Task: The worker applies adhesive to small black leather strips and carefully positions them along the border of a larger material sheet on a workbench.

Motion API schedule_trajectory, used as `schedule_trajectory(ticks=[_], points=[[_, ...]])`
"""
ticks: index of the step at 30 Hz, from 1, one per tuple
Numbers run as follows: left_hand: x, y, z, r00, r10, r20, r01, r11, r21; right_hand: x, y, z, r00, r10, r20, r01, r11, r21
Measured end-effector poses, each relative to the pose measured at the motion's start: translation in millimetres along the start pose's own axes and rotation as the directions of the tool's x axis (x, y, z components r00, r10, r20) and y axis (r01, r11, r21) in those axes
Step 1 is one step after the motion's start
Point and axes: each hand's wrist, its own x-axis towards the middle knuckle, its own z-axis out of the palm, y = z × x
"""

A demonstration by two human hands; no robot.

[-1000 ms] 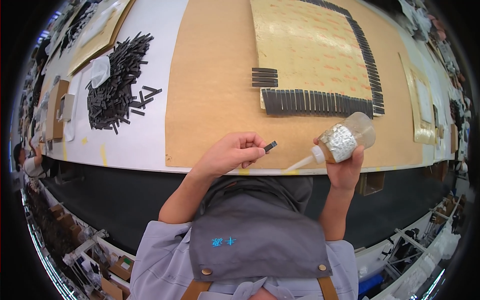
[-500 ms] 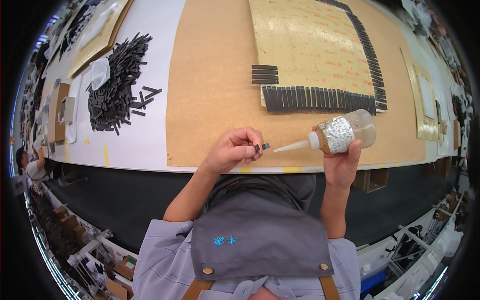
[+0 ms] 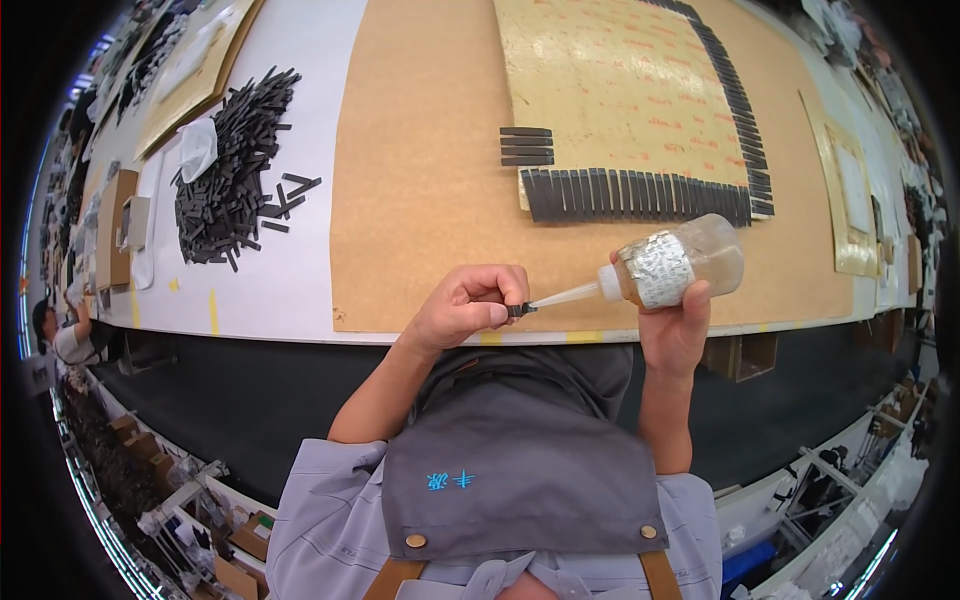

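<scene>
Pinched in the left hand (image 3: 465, 305), between thumb and curled fingers, small dark strip (image 3: 517, 310), only its end poking out to the right. Right hand (image 3: 675, 325) wrapped closed around a clear squeeze bottle (image 3: 680, 265) with a silver label, tipped sideways, long white nozzle (image 3: 565, 296) pointing left and its tip touching the strip's end. Both hands held over the near edge of the table (image 3: 300, 300), just above the front edge of the brown cardboard sheet (image 3: 420, 200).

Farther back on that sheet lies a paler board (image 3: 610, 90) with a row of dark strips (image 3: 640, 195) lined up side by side along its near edge and more running up its right side. Short stack of four strips (image 3: 526, 146) sits just left of the board.

Well off to the left on the white surface, loose heap of dark strips (image 3: 230, 175), white cloth-like thing (image 3: 197, 148) on its left edge. Grey apron (image 3: 520, 480) fills the lower middle. Another person (image 3: 62, 340) at the far left rim, small
</scene>
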Motion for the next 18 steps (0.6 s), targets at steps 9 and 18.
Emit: schedule_trajectory(ticks=[9,18], points=[[-1.0,4.6,3.1,0.999,-0.033,-0.013,0.034,0.999,0.013,-1.3,-1.5,6.2,0.999,0.005,-0.048,-0.002,0.998,0.062],[-0.6,4.4,2.7,0.999,-0.047,-0.016,0.047,0.999,0.022,-1.9,-2.6,7.9,0.999,0.005,-0.047,-0.004,1.000,0.020]])
